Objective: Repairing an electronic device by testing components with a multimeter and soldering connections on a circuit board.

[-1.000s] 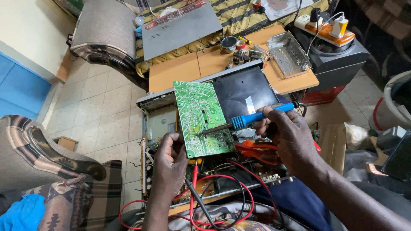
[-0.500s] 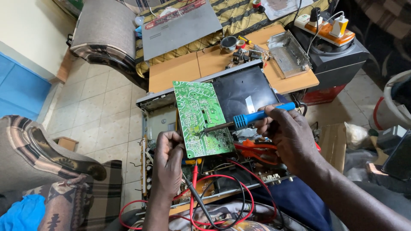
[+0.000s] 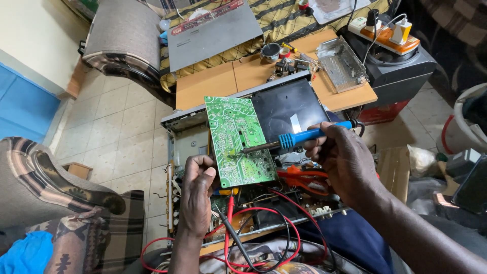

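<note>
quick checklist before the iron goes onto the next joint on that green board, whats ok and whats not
1. Board support: left hand grips the lower left edge of the green circuit board, which is tilted up over the open chassis. Ok.
2. Iron grip: right hand holds the blue-handled soldering iron by its handle, away from the metal shaft. Ok.
3. Tip placement: tip rests on the board's solder side near mid-board. Ok.
4. Tip heat and tinning: cannot tell.
5. Loose leads: red and black probe wires lie tangled just under the board. Not ok.
6. Orange-handled pliers lie beside the right hand, within reach. Ok.
</note>
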